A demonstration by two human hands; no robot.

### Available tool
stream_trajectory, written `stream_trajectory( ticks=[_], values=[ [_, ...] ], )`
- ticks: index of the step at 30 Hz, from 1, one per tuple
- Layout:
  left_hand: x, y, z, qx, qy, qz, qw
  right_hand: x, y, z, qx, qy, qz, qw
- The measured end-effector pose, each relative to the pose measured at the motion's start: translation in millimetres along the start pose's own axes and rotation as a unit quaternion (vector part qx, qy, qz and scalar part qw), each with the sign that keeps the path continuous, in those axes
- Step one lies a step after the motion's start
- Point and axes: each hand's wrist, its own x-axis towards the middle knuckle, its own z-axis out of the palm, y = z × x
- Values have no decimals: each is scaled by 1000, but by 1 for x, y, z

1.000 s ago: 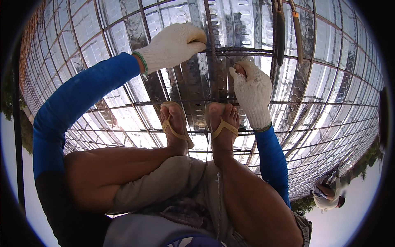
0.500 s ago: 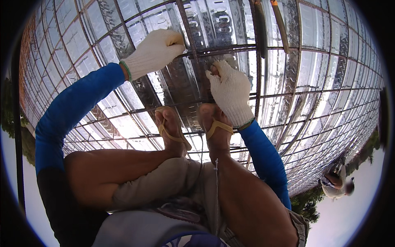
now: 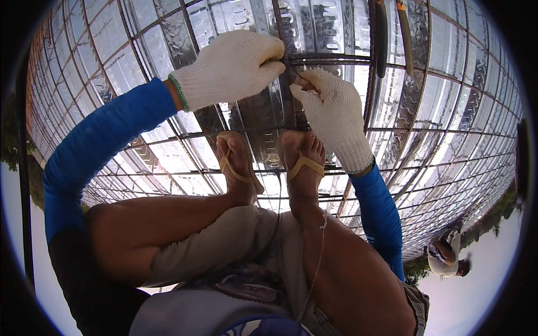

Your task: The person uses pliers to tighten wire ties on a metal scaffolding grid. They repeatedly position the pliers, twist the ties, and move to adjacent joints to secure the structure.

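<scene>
My left hand [image 3: 232,70], in a white knit glove with a green cuff, is closed in a pinch beside a crossing of steel reinforcing bars [image 3: 330,58]. Close by on the other side of the upright bar, my right hand [image 3: 336,115] wears a similar glove and is curled shut. A bare fingertip pokes through its torn end. Whatever either hand pinches is too small or hidden to make out. Beyond the right hand lies a tool with two long handles [image 3: 404,42], one dark and one brownish with orange.
Shiny ribbed metal decking [image 3: 386,106] lies under the bar grid. My sandalled feet [image 3: 302,159] stand on it, just nearer than my hands. A thin cord [image 3: 319,252] hangs by my right leg. Another person [image 3: 445,255] is bent over at the far right.
Both hands have come nearer to each other and to the bar crossing, the left moving rightward. The view has also shifted slightly, so bars and tool appear farther right.
</scene>
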Motion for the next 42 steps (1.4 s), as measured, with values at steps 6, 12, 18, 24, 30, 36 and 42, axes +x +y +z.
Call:
stream_trajectory(
  ticks=[6,12,18,24,30,36,42],
  values=[
    [-16,-25,6,-119,61,71,988,-5,0,2,-13,1,-13,1000],
    [-4,-18,13,-4,117,62,991,-14,1,8,-42,10,-22,999],
    [-4,-19,22,-21,135,63,989,-17,15,11,42,50,3,998],
    [-17,-6,43,-42,249,28,967,-18,32,12,88,44,29,995],
    [-8,1,59,7,279,16,960,-30,20,7,78,14,48,996],
    [-12,15,83,-102,333,-42,937,-2,-9,-16,104,-30,15,994],
    [-16,42,118,-366,395,-130,833,3,-23,-22,74,-76,43,993]
  ],
)
